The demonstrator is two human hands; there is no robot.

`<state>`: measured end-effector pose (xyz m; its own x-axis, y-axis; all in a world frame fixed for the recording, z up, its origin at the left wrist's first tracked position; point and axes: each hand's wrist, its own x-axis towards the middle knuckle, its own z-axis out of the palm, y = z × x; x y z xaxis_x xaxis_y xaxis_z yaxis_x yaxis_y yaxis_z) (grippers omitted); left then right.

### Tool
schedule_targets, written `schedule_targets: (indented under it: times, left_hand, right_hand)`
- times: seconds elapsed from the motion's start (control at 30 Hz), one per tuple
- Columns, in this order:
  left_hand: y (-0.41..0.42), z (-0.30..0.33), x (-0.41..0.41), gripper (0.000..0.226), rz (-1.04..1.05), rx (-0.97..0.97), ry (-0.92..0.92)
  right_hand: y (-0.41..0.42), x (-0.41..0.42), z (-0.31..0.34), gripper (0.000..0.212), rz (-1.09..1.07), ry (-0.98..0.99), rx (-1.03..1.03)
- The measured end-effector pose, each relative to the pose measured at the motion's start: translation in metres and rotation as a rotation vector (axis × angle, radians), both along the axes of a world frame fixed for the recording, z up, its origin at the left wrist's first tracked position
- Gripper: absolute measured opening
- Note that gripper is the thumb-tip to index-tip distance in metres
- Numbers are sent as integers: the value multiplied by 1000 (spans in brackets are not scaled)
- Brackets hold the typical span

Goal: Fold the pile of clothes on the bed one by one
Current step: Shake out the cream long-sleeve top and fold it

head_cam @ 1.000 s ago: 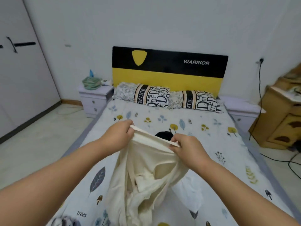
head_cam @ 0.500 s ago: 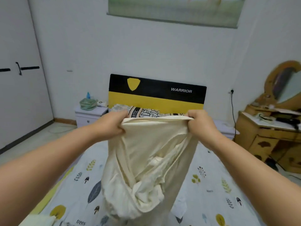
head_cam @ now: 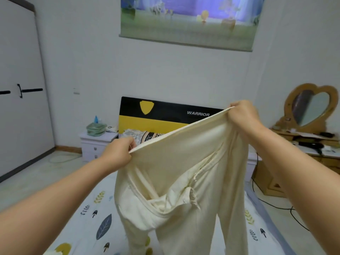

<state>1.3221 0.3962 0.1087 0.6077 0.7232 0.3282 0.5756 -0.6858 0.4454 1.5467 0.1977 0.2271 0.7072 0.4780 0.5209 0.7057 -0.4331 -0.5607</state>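
Note:
I hold a pair of cream trousers (head_cam: 176,181) up in the air over the bed (head_cam: 86,223). My left hand (head_cam: 117,153) grips the left end of the waistband, lower down. Higher and further right, my right hand (head_cam: 242,116) grips the other end, so the waistband runs stretched and slanted between them. The legs hang down, partly turned inside out, and their lower ends drop out of view at the bottom. The rest of the clothes pile is hidden behind the trousers.
The bed has a leaf-print sheet, patterned pillows (head_cam: 139,137) and a black and yellow headboard (head_cam: 165,115). A white nightstand (head_cam: 95,146) stands at its left. A wooden dresser with a heart mirror (head_cam: 311,109) and cables on the floor (head_cam: 272,203) are at the right.
Both hands lifted the trousers off the bed and pulled apart, the right hand rising higher. The waistband stretched out and the legs unrolled downward. My head tilted up.

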Motion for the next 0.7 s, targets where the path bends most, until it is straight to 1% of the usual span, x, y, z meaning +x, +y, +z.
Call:
schedule_targets:
  times: [0.07,0.13,0.2,0.27,0.33,0.4,0.5,0.57,0.63,0.67,0.7]
  left_hand:
    - [-1,-6,-2,31,39,5,82]
    - [3,-10,-7,24,67,-35,112]
    - [6,-10,-14,20,67,-162,39]
    - [8,-5,-17,19,53,-341,-81]
    - [6,2,-16,22,60,-503,-155]
    - [4,8,-12,23,92,-659,-241]
    - [-2,12,-2,22,128,-873,-392]
    - [-5,15,1,24,124,-969,-423]
    - [-5,18,0,21,77,-982,-369]
    - [-6,20,-3,19,44,-936,-319]
    - [-7,22,-8,15,-1,-849,-251]
  right_hand:
    - [-10,11,12,30,-48,-11,-23]
    - [-22,28,19,23,-105,-24,-128]
    - [-32,40,14,22,-174,27,-262]
    - [-42,42,-4,17,-189,135,-307]
    - [-51,37,-26,18,-182,204,-339]
    - [-58,31,-50,23,-112,234,-365]
    - [-68,19,-77,26,95,309,-375]
    - [-71,15,-89,30,193,366,-389]
    - [-71,17,-100,37,182,370,-397]
    - [-70,20,-104,36,139,354,-376]
    - [-71,23,-107,34,81,341,-346]
